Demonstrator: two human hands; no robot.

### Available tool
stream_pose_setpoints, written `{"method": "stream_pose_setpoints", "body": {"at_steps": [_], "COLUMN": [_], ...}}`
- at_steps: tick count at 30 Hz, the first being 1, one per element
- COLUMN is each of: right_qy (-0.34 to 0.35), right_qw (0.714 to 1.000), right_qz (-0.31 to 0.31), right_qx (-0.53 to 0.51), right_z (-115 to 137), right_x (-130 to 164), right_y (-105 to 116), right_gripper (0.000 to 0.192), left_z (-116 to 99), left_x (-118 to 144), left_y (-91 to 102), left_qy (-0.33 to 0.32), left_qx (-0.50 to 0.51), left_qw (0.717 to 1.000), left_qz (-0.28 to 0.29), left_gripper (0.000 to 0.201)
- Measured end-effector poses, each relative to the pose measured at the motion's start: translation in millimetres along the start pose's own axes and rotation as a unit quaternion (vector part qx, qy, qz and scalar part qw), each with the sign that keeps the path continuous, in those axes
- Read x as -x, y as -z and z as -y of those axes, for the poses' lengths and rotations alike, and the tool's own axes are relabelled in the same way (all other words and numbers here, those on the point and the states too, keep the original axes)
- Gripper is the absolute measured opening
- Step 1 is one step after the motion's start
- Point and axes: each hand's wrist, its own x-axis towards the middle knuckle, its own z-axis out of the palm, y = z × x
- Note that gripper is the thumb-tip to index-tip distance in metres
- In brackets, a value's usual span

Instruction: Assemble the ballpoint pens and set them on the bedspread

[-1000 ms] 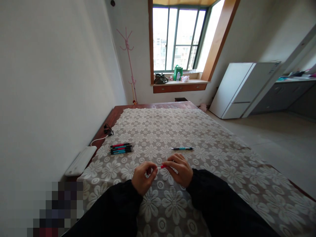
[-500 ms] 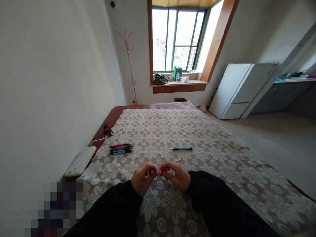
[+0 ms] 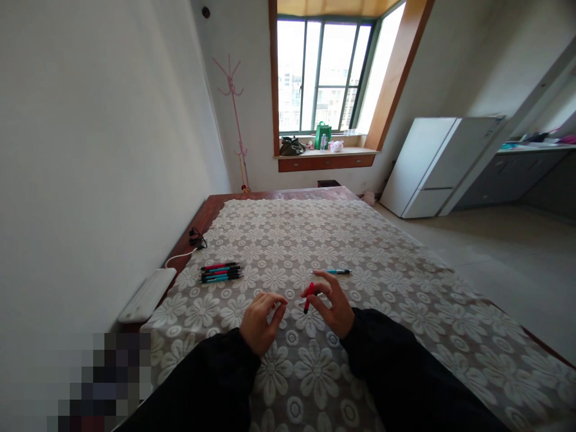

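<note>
The left hand (image 3: pixel 264 321) was held above the patterned cloth (image 3: pixel 294 375) with its fingers curled and the thumb near the fingertips, though whether anything was between them could not be told. Just beside it, the right hand (image 3: pixel 332 303) was bent inward over the cloth, thumb and fingers pinching a red-and-black pen part (image 3: pixel 310 290) while one finger stretched out beyond the pinch. In view, the part's long axis ran steeply, red end uppermost and black end pointing down toward the wearer and slightly left, nearer than the blue pen (image 3: pixel 342 272) lying crosswise.
</note>
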Motion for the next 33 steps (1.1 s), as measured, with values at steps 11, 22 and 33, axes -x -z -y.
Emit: {"method": "stream_pose_setpoints", "body": {"at_steps": [11, 22, 33], "right_qy": [0.005, -0.058, -0.146], "right_qw": [0.999, 0.997, 0.973], "right_qz": [0.046, 0.025, -0.024], "right_qx": [0.019, -0.033, -0.177], "right_z": [-0.7, -4.9, -20.2], "right_x": [4.6, 1.6, -1.6], "right_y": [-2.3, -0.9, -1.5], "right_gripper": [0.013, 0.016, 0.031], "left_z": [-1.8, -3.2, -0.1], "left_x": [0.8, 0.1, -0.3], "left_y": [1.7, 1.4, -1.6], "left_qy": [-0.017, -0.016, -0.019], "left_qx": [0.058, 0.08, 0.069], "left_qw": [0.997, 0.995, 0.996], "left_qz": [0.038, 0.062, 0.059], "left_gripper": [0.02, 0.019, 0.017]}}
